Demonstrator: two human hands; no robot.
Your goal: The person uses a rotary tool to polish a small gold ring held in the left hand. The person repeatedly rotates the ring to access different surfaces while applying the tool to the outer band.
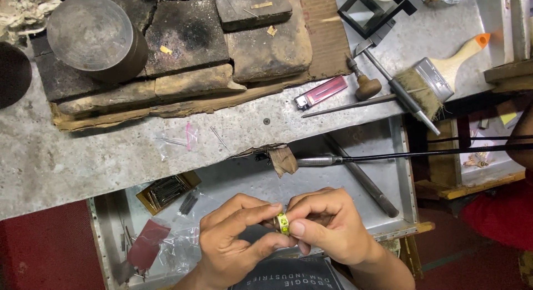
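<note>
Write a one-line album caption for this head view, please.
Both hands, left and right, pinch a small yellow-green ring over a metal tray at a cluttered workbench.

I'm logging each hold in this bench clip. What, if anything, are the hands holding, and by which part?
A small yellow-green ring, pinched by its outer band between the fingertips of the left hand and the right hand.

A yellow-green ring (283, 223), a pink lighter (321, 92), an orange-tipped brush (438, 79).
</note>
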